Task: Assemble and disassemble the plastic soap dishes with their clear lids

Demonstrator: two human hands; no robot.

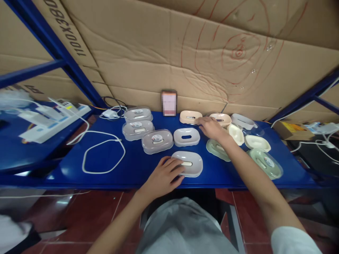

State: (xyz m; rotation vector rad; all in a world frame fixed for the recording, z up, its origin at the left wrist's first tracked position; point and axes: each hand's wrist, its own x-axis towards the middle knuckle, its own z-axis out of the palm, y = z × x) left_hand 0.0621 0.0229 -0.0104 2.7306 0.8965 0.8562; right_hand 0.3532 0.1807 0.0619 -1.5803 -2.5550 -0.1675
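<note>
Fingers of left hand (164, 176) lay flat and spread on the near-left edge of a grey soap dish (188, 164), pressing, not clamped around it. Right hand (212, 127) reached further back, fingertips open, touching a peach soap dish (190, 116) at its right rim. Both dishes looked like light, stiff, slick plastic; best pinched across the short sides.

Blue metal table (111, 178) under flattened cardboard wall (148, 60) scrawled with red lines; blue shelf frame (57, 53) at left; reddish tiled floor (106, 208) below.
</note>
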